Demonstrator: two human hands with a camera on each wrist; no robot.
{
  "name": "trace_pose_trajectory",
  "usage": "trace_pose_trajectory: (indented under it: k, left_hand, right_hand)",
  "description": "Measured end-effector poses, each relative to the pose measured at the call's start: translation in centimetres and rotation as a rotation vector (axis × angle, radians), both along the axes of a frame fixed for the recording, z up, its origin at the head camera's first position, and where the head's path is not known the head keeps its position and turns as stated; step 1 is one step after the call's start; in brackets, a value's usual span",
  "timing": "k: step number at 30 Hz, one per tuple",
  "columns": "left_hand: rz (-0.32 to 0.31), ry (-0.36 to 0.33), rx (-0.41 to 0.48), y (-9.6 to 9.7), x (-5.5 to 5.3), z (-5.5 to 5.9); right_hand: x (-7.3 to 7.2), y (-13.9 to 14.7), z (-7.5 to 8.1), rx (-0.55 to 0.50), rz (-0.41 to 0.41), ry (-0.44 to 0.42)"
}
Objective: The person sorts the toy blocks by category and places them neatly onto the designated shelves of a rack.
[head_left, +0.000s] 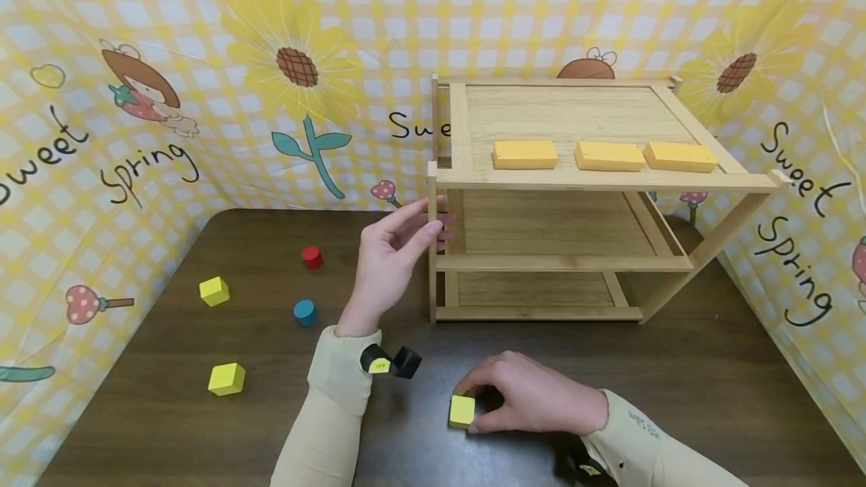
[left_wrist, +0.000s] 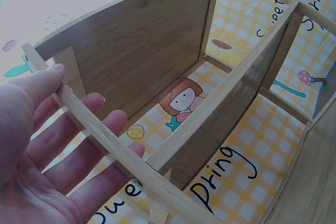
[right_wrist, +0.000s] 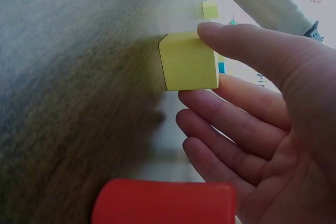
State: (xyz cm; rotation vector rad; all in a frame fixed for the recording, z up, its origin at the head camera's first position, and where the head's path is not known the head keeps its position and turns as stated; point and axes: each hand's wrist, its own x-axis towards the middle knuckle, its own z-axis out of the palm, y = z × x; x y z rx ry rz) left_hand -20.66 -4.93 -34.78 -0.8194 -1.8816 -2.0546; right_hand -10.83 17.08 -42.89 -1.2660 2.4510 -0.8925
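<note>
While left hand [head_left: 386, 265] holds wooden rack [head_left: 561, 263], right [head_left: 528, 393] pinches cube [head_left: 462, 412].

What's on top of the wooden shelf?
Three yellow blocks lie in a row on top of the wooden shelf, near its front edge. The wood directly beneath them is covered, so unseen.

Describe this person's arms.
The left sleeve and right sleeve are long and cream, the right one bearing dark lettering. A black mount with a yellow label sits at the left; another black mount, partly visible, at the right. Left grip and right grip are ungloved.
</note>
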Motion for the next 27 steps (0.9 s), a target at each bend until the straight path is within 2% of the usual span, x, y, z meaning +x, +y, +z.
trace_pose_trajectory:
  k: [18, 27]
  left_hand:
    - [-0.013, 0.001, 0.015, 0.01, 0.00, 0.04]
    - [-0.004, -0.001, 0.015, 0.01, 0.04, 0.04]
  right_hand:
    - [0.09, 0.11, -0.26, -0.014, -0.008, -0.036]
    - [0.20, 0.21, -0.01, -0.014, -0.012, -0.009]
